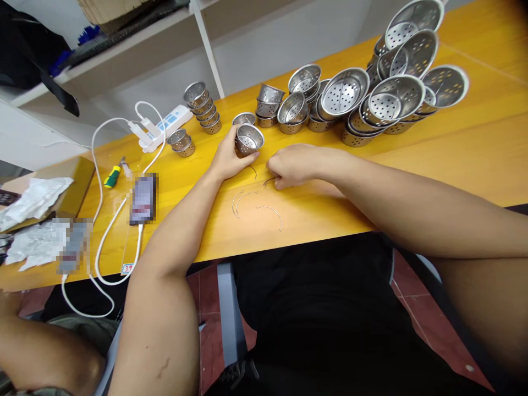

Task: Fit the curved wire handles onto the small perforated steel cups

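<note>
1. A small perforated steel cup [248, 139] is gripped by the left hand [226, 158], fingers wrapped round its wall, its open mouth tilted toward the camera, resting on the yellow table [454, 154].
2. Just right of that cup, the right hand [291, 165] is seen knuckles up, fingers curled down and pinched on a thin curved wire [269, 180] lying on the table; the fingertip contact itself is hidden.
3. No wire handle can be seen fitted on the held cup, so this piece is judged not yet done.
4. Just below the cup, nearer the body, more loose wire arcs [270, 212] lie flat, apart from each other; a few are left to use.
5. Behind and right of the cup, short stacks of small cups [268, 104] stand; whether they carry wires cannot be told.
6. Further right of the cup, larger strainer bowls [388, 99] are heaped.
7. Left of the cup, another leaning cup stack [204, 107], a white power strip [159, 127] with cable, and a screwdriver [113, 175] are seen.
8. Far left, another person's forearm [45, 352] is at the frame bottom.
</note>
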Motion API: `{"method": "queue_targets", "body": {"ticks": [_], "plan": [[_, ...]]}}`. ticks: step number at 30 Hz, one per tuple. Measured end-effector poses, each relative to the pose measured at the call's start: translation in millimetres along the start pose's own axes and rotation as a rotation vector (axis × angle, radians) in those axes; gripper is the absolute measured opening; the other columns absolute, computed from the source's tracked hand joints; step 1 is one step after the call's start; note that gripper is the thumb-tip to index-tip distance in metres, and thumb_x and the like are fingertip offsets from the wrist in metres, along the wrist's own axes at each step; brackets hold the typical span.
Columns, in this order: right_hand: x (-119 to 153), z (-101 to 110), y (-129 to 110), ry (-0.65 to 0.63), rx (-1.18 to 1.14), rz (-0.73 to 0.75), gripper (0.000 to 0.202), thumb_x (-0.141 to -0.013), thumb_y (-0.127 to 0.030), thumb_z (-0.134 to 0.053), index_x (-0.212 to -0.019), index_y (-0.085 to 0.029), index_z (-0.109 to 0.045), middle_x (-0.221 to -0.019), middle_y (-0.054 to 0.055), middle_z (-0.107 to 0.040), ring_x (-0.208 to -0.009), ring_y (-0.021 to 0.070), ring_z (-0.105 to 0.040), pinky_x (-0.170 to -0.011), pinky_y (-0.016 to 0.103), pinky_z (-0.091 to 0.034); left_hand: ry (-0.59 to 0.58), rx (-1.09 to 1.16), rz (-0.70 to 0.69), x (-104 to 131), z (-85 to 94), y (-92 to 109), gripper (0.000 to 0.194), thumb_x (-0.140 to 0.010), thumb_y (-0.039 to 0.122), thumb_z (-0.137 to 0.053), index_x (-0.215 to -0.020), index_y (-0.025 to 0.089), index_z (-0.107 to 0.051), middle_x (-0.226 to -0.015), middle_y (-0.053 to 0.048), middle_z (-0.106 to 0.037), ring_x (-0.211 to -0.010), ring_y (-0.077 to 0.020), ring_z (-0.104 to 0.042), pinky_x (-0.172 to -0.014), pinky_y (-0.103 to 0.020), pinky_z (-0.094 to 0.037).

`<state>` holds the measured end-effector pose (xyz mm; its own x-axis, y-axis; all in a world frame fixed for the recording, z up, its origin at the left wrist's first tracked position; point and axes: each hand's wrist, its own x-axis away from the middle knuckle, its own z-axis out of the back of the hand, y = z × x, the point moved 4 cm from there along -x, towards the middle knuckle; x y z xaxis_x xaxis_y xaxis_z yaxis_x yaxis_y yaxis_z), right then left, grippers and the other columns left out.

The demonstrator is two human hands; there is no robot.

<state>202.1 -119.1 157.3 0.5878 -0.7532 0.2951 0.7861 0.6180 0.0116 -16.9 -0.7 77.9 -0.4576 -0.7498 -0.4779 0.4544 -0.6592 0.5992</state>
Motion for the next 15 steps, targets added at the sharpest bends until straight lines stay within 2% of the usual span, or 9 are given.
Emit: {"method": "queue_targets", "body": {"ticks": [3,6,8,11,15], "plan": [[-1,2,8,0.047,-0.030,-0.002,0.015,-0.105,-0.027,-0.083,-0.093,-0.022,-0.076,-0.102,0.012,-0.085,-0.086,0.0284,-0.074,-0.069,0.040,-0.043,0.027,-0.010,-0.059,-1,0.0,-10,0.104,-0.091,0.092,-0.101,-0.164,0.031,-0.060,-0.160,-0.014,-0.081,-0.151,-0.0404,-0.083,-0.141,-0.065,-0.065],[-5,4,21,0.184,-0.267,0.073,0.023,-0.097,-0.017,-0.082,-0.089,-0.026,-0.063,-0.086,0.004,-0.076,-0.076,0.0227,-0.064,-0.072,0.038,-0.043,0.078,-0.012,-0.099,-3,1.2,-22,0.107,-0.093,0.097,-0.097,-0.166,0.030,-0.056,-0.162,-0.016,-0.079,-0.151,-0.0400,-0.083,-0.141,-0.064,-0.065],[-7,3,31,0.272,-0.462,0.151,0.026,-0.090,-0.013,-0.082,-0.088,-0.027,-0.060,-0.078,-0.001,-0.071,-0.074,0.0208,-0.061,-0.073,0.037,-0.045,0.103,-0.016,-0.109,-4,1.5,-27,0.107,-0.093,0.097,-0.097,-0.166,0.030,-0.056,-0.161,-0.016,-0.079,-0.152,-0.0397,-0.083,-0.141,-0.064,-0.065],[-12,-2,42,0.307,-0.688,0.221,0.024,-0.084,-0.010,-0.082,-0.090,-0.026,-0.065,-0.078,-0.003,-0.071,-0.075,0.0202,-0.065,-0.076,0.036,-0.049,0.124,-0.009,-0.120,-5,0.5,-30,0.105,-0.094,0.098,-0.095,-0.165,0.030,-0.056,-0.158,-0.015,-0.080,-0.151,-0.0390,-0.083,-0.143,-0.065,-0.064],[-18,-10,49,0.276,-0.867,0.253,0.027,-0.084,-0.009,-0.087,-0.103,-0.025,-0.077,-0.085,-0.002,-0.077,-0.079,0.0209,-0.070,-0.080,0.037,-0.056,0.126,0.019,-0.130,-4,-1.2,-33,0.108,-0.094,0.104,-0.090,-0.165,0.030,-0.055,-0.158,-0.015,-0.079,-0.148,-0.0379,-0.083,-0.139,-0.063,-0.066]]}}
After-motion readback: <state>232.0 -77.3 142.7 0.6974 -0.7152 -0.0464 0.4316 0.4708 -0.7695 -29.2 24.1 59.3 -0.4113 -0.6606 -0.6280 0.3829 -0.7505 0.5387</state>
